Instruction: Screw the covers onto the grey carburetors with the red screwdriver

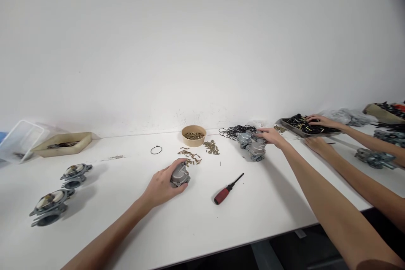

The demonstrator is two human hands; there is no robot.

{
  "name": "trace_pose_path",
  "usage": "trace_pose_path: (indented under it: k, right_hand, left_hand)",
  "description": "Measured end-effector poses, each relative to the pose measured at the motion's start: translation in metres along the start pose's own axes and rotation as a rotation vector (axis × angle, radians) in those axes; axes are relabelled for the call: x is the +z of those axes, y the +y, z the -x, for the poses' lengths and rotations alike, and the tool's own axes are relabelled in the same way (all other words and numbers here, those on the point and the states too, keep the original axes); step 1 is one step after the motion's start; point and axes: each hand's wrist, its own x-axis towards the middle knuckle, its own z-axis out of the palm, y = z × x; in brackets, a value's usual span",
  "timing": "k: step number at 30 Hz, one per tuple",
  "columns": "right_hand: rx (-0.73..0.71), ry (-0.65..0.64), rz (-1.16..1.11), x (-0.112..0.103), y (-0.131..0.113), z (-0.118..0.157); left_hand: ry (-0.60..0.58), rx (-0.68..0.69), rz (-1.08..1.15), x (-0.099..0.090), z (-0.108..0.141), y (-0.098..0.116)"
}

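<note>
My left hand (pixel 162 184) is wrapped round a grey metal carburetor bowl (pixel 180 174) on the white table; its underside is hidden. Over to the right, my right hand (pixel 273 137) has its fingers closed on one of the grey carburetors (pixel 256 150) standing close together there. Between my hands lies a screwdriver (pixel 222 196) with a red and black handle. Small brass screws (pixel 193 160) are scattered just beyond my left hand, with a denser pile (pixel 211 147) beside them. A round tan bowl (pixel 194 143) of brass pieces stands behind.
Two open carburetors (pixel 50 206) with white floats sit at left, near a yellowish tray (pixel 65 152). One black rubber ring (pixel 156 149) lies alone; a heap of rings (pixel 234 132) is at right. A co-worker's hands (pixel 319 145) are by a dark tray (pixel 294 130).
</note>
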Motion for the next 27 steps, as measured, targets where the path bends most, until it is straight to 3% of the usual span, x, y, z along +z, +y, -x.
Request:
trace_pose_path:
  k: [11, 27]
  right_hand:
    - [0.016, -0.066, -0.089, -0.006, -0.023, 0.017]
    - [-0.107, 0.026, -0.170, -0.010, -0.015, 0.041]
  left_hand:
    - [-0.007, 0.009, 0.033, 0.000, 0.002, 0.000]
    - [-0.011, 0.002, 0.063, 0.000, 0.002, 0.000]
